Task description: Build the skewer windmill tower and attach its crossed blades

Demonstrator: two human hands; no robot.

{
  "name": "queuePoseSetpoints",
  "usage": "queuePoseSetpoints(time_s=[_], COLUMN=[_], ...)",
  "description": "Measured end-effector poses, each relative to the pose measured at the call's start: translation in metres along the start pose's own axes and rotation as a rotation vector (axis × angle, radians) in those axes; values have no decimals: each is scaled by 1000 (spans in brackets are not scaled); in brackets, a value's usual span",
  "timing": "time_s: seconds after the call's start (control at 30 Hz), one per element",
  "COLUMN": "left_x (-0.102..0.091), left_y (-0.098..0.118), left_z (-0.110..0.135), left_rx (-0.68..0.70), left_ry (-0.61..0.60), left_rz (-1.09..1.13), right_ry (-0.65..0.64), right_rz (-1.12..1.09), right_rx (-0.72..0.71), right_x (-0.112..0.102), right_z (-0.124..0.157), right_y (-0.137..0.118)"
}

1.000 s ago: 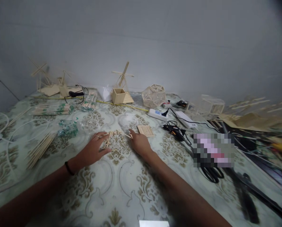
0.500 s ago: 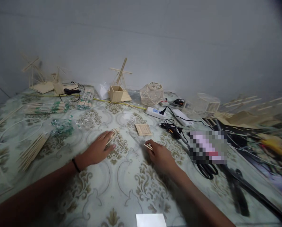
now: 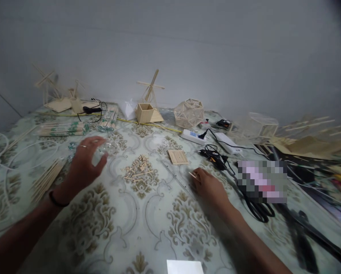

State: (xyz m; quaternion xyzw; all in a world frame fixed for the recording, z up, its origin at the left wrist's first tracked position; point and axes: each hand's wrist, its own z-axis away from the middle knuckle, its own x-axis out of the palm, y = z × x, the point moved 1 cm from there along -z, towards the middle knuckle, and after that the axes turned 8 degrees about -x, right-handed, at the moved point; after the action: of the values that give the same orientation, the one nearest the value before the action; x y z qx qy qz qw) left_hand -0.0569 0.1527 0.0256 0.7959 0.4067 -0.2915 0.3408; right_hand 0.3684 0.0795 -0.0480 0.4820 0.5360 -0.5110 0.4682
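Observation:
My left hand (image 3: 86, 161), with a ring and a black wristband, hovers above the patterned tablecloth (image 3: 147, 224), fingers apart and holding nothing, slightly blurred. It is just left of a crumpled clear plastic bag (image 3: 111, 146) and right of a bundle of long sticks (image 3: 46, 179). A loose pile of short wooden sticks (image 3: 138, 170) lies uncovered between my hands. My right hand (image 3: 212, 188) rests on the cloth with its fingers pinched on a few short wooden sticks (image 3: 192, 175). A small square stick panel (image 3: 178, 156) lies just beyond it.
A black glue gun (image 3: 214, 158) with its cord, a white power strip (image 3: 191, 136) and black scissors (image 3: 258, 210) lie to the right. Along the wall stand a wooden box (image 3: 144, 113), a stick dome (image 3: 189, 113) and windmill-like stick models (image 3: 54, 95). Green-banded stick bundles (image 3: 63, 129) lie far left.
My left hand lifted off the pile of short sticks and swung left, leaving the pile exposed. My right hand drew back to the right, still pinching a few sticks.

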Motion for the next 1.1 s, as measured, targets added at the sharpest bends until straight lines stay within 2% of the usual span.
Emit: queuePoseSetpoints(time_s=[0.07, 0.17, 0.27, 0.37, 0.47, 0.57, 0.63, 0.7, 0.77, 0.9, 1.1], left_x=[-10, -1, 17, 22, 13, -2, -10, -17, -22, -24, -16], left_y=[-17, -32, -32, -27, -25, -26, -28, -28, -28, -27, -29], left_z=[-2, 1, 4, 4, 5, 10, 14, 19, 24, 29, 31], left_rx=[-79, -177, -250, -239, -191, -164, -132, -102, -99, -103, -82], left_ry=[95, 81, 56, 25, -20, -38, -59, -93, -131, -217, -283], left_rz=[-111, -207, -266, -280, -225, -180, -151, -97, -23, 79, 109], right_ry=[68, 174, 212, 262, 316, 216, 132, 55, 17, 37, 111], right_rz=[-43, -107, -150, -189, -321, -499, -511, -494, -484, -500, -459], right_rx=[-47, -142, -176, -212, -296, -503, -611, -650, -662, -634, -431], right_x=[8, 15, 14, 2, -10, -11, -6, 1, 4, -1, -4], right_z=[2, 0, -8, -17, -29, -44, -54, -62, -68, -84, -122], right_y=[7, 16, 22, 15, -20, -78, -116, -143, -157, -155, -123])
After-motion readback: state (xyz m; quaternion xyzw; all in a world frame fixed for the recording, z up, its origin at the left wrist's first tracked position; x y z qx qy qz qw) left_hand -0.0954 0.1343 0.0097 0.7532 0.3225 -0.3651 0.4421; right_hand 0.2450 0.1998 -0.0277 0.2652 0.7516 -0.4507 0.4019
